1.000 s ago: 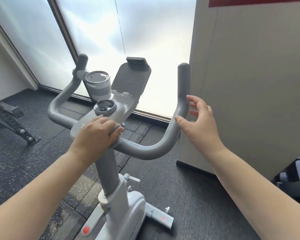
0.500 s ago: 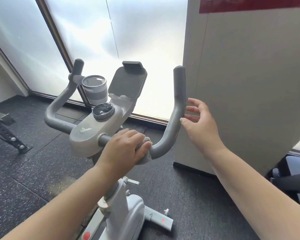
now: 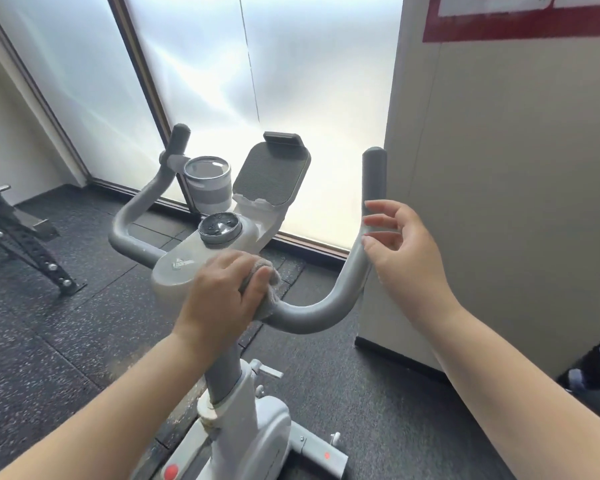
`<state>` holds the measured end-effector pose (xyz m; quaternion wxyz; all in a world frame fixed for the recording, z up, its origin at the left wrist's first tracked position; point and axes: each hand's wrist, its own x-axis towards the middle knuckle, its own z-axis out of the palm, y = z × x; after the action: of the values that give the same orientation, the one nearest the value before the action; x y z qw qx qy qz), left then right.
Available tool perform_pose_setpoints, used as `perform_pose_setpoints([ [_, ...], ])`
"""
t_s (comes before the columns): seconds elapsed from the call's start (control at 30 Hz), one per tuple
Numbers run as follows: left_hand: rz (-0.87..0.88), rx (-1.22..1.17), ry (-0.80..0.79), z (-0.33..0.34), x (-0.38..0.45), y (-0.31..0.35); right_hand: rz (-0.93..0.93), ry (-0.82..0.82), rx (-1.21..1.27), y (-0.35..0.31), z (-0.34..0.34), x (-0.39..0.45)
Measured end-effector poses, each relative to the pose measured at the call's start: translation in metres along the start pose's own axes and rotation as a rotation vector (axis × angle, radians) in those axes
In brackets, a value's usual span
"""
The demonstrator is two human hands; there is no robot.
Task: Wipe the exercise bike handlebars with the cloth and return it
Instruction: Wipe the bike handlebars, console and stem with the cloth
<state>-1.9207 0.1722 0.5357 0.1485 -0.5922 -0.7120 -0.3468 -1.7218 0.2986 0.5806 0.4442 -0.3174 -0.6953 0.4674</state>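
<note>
The exercise bike's grey handlebars curve up on both sides of a light grey console. My left hand grips a grey cloth wrapped round the right bar, just beside the console. Only a small fold of the cloth shows past my fingers. My right hand hovers by the upright part of the right bar, fingers spread and relaxed, fingertips close to or just touching it.
A cup sits in a holder behind the round dial, next to a tablet holder. A beige partition stands close on the right. A black rack stands at the left on the rubber floor.
My left hand slid the cloth right along the bar, then back left toward the console. My right hand has stayed by the upright bar.
</note>
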Motion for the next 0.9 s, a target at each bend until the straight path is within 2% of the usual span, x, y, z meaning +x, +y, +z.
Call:
perform_pose_setpoints([
  [0.1, 0.089, 0.062, -0.044, 0.017, -0.014, -0.002, -0.016, -0.119, 0.04, -0.005, 0.018, 0.005],
  [0.33, 0.039, 0.14, -0.064, 0.0, 0.003, -0.043, -0.022, -0.341, 0.034, 0.004, 0.05, 0.028],
  [0.4, -0.017, 0.186, -0.013, -0.005, 0.01, -0.04, -0.025, -0.413, 0.007, 0.008, 0.056, 0.035],
  [0.5, -0.168, 0.195, 0.176, -0.012, 0.02, -0.023, -0.019, -0.538, -0.093, 0.009, 0.065, 0.046],
  [0.53, -0.184, 0.214, 0.195, -0.012, 0.022, -0.021, -0.014, -0.58, -0.13, 0.008, 0.07, 0.05],
  [0.63, -0.172, 0.276, 0.057, -0.011, 0.019, -0.036, -0.018, -0.677, -0.257, 0.005, 0.088, 0.068],
  [0.73, -0.14, 0.251, -0.104, -0.017, 0.008, -0.058, -0.037, -0.701, -0.321, 0.001, 0.106, 0.085],
  [0.9, -0.231, 0.137, -0.088, -0.037, 0.002, -0.085, -0.055, -0.692, -0.358, 0.005, 0.128, 0.1],
])
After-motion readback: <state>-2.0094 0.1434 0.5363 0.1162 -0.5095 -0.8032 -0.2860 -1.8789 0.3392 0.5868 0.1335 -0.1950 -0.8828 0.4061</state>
